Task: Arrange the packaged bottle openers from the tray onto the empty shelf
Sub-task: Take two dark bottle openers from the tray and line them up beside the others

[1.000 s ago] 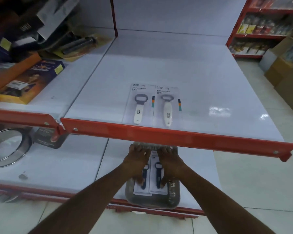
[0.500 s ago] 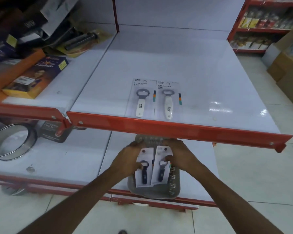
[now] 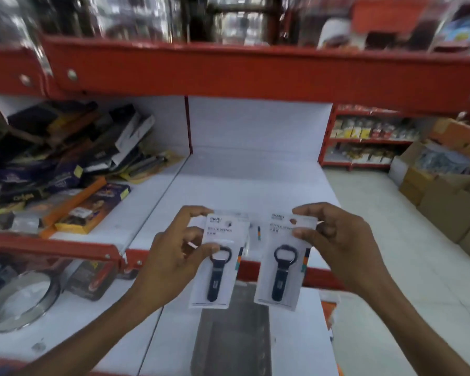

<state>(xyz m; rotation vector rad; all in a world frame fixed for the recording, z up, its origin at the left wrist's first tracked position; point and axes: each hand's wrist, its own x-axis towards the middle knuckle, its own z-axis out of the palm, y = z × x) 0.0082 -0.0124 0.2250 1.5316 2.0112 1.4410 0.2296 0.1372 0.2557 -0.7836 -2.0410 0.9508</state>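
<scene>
My left hand [image 3: 171, 256] grips a packaged dark-blue bottle opener [image 3: 219, 263] by its upper left side. My right hand [image 3: 339, 240] pinches a second packaged dark-blue bottle opener [image 3: 282, 264] near its top right corner. Both packs hang upright in front of the white shelf [image 3: 244, 183], at the level of its red front rail [image 3: 253, 267]. The two white-handled packs on that shelf are almost wholly hidden behind the held ones. The grey tray [image 3: 231, 335] lies on the lower shelf below my hands, blurred.
Boxes and packaged goods [image 3: 65, 169] are piled on the shelf section to the left. A round metal sieve [image 3: 19, 302] sits on the lower left shelf. A red upper shelf rail [image 3: 255, 69] crosses overhead. Cardboard boxes [image 3: 445, 196] stand on the floor at right.
Both hands have lifted the two dark-blue packs up out of the tray to the height of the white shelf. The view has tilted upward.
</scene>
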